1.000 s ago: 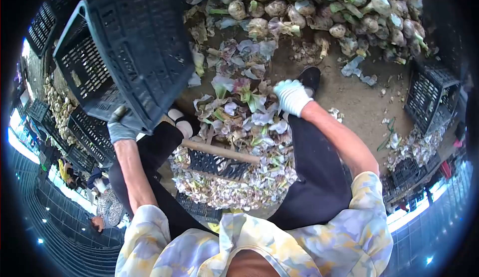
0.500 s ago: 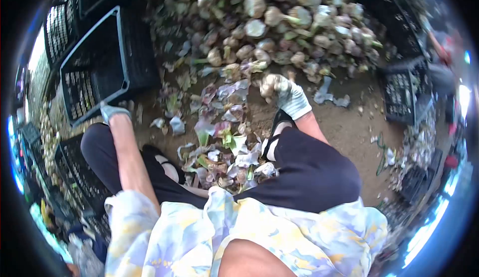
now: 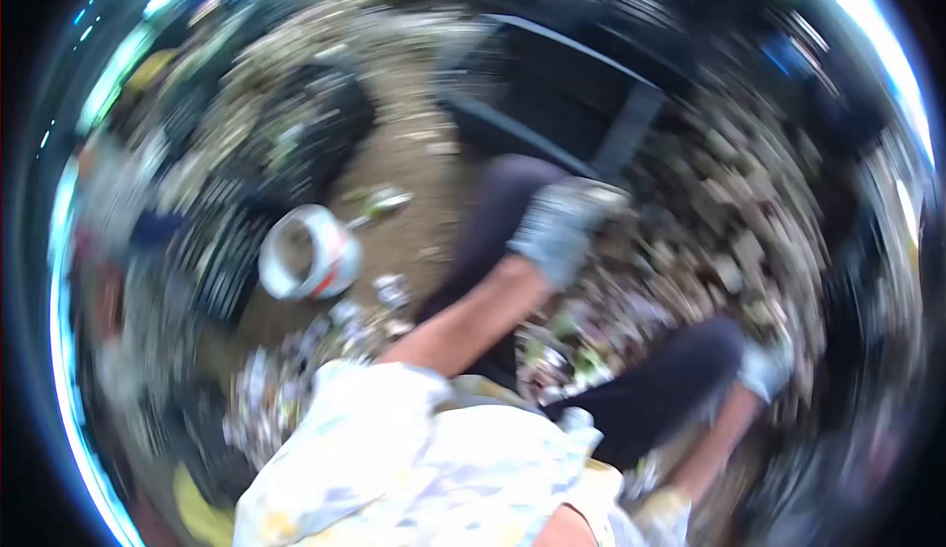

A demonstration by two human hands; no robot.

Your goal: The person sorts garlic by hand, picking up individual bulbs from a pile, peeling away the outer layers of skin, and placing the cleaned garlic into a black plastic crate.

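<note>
The head view is heavily smeared by motion. My left hand (image 3: 572,222), in a pale grey glove, is above my left knee, near the close corner of a black crate (image 3: 631,133) with a grey rim. Its fingers are blurred, and I cannot make out anything in them. Beyond my right knee, my right hand (image 3: 768,355), gloved too, is by the edge of the garlic heap (image 3: 724,222). Blur hides its fingers and whatever they may hold. Garlic peelings and leaves (image 3: 567,350) lie on the ground between my legs.
A white bucket (image 3: 340,276) with a red mark stands on the dirt floor at the left. Dark crates (image 3: 232,251) are beyond it. More peelings (image 3: 266,399) lie at the lower left. At the far left edge a blurred person (image 3: 108,202) is visible.
The view has swung to the left, bringing the white bucket in and shifting the crate and heap rightward. My left hand has moved from the crate's rim side to above my knee.
</note>
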